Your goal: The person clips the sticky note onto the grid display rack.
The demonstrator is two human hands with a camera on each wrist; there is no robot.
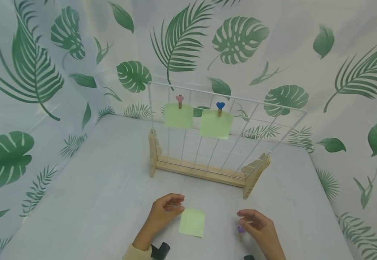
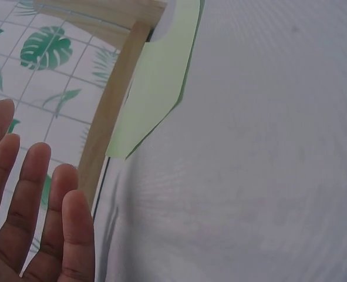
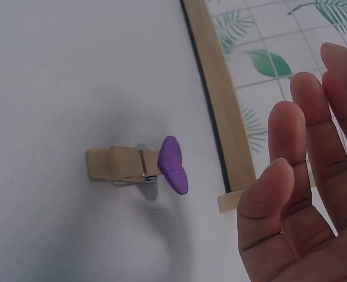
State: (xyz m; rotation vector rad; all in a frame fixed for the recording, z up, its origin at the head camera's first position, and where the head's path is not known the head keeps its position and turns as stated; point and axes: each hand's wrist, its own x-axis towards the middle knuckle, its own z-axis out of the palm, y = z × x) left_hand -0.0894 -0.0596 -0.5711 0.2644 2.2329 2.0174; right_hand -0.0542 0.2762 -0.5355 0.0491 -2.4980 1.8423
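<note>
A light green sticky note (image 1: 192, 222) lies on the white table between the two hands. My left hand (image 1: 166, 209) hovers at its upper left corner, fingers loosely bent and holding nothing; in the left wrist view the fingers (image 2: 73, 229) are spread beside the note (image 2: 155, 88). My right hand (image 1: 259, 225) is over a small wooden clothespin with a purple heart (image 1: 240, 230). In the right wrist view that clothespin (image 3: 117, 164) lies on the table, apart from the relaxed, empty fingers (image 3: 287, 135).
Beyond the hands stands a white wire grid (image 1: 204, 144) on a wooden base (image 1: 201, 172). Two green notes hang on it, one under a pink heart clothespin (image 1: 180, 101), the other under a blue one (image 1: 220, 108). Leaf-printed cloth (image 1: 188, 43) surrounds the table.
</note>
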